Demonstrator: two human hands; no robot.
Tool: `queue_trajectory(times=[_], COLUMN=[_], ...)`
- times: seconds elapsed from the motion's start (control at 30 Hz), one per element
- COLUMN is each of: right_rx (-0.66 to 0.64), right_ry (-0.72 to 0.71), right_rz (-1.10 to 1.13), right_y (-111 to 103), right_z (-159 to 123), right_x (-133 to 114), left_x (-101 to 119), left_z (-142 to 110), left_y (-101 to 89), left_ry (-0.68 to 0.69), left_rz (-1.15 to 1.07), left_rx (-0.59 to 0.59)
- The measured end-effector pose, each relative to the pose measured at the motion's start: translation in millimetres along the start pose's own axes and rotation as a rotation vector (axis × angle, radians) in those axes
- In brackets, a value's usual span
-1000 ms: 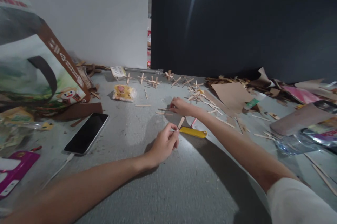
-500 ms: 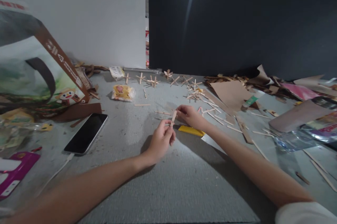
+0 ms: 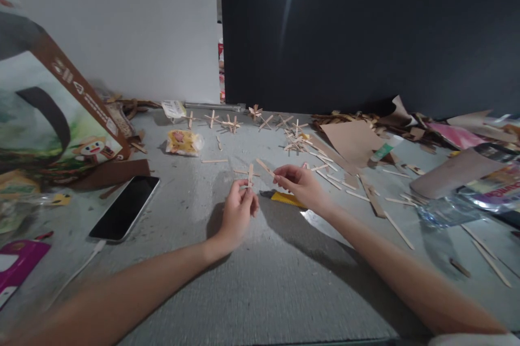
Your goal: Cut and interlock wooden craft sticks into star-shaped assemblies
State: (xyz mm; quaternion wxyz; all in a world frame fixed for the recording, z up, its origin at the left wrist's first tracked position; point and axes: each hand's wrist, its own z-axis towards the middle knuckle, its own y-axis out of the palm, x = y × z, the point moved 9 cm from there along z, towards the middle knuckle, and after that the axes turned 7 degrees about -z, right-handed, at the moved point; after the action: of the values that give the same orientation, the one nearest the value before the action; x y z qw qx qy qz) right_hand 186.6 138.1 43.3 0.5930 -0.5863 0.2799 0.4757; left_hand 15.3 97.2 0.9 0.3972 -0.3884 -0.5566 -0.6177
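Note:
My left hand point(image 3: 238, 210) pinches a short wooden craft stick point(image 3: 250, 175) and holds it upright above the grey table point(image 3: 268, 292). My right hand point(image 3: 300, 183) is a little to its right, fingers closed on a second wooden stick point(image 3: 265, 167) that points toward the first. The two sticks are close together but apart. Under my right hand a yellow comb-like tool point(image 3: 286, 200) lies on the table.
Loose sticks and glued stick crosses point(image 3: 233, 124) lie at the back, brown cardboard pieces point(image 3: 351, 140) to the right. A black phone point(image 3: 125, 207) on a cable and a printed carton point(image 3: 52, 113) sit at the left. A small snack packet point(image 3: 182, 142) lies behind; plastic wrapping point(image 3: 467, 200) at right.
My right hand drew back from the far sticks with one stick in its fingers. My left hand lifted its stick off the table and turned it upright. Both hands came together.

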Motion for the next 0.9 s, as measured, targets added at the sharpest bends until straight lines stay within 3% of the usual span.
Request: queue_trajectory(times=[0.27,0.53,0.9], right_rx=[0.083,0.192,0.256], right_ry=[-0.141,-0.184,-0.244], right_rz=[-0.008,0.012,0.056], right_y=[-3,-2,1], right_z=[-10,-35,-59], right_x=[-21,-48,-80], left_x=[4,12,13], left_z=[-1,-3,-7], left_y=[2.6,2.6,8.5], left_ry=[0.013,0.044,0.041], left_rz=[-0.012,-0.079,-0.073], left_rx=[-0.02,0.021,-0.04])
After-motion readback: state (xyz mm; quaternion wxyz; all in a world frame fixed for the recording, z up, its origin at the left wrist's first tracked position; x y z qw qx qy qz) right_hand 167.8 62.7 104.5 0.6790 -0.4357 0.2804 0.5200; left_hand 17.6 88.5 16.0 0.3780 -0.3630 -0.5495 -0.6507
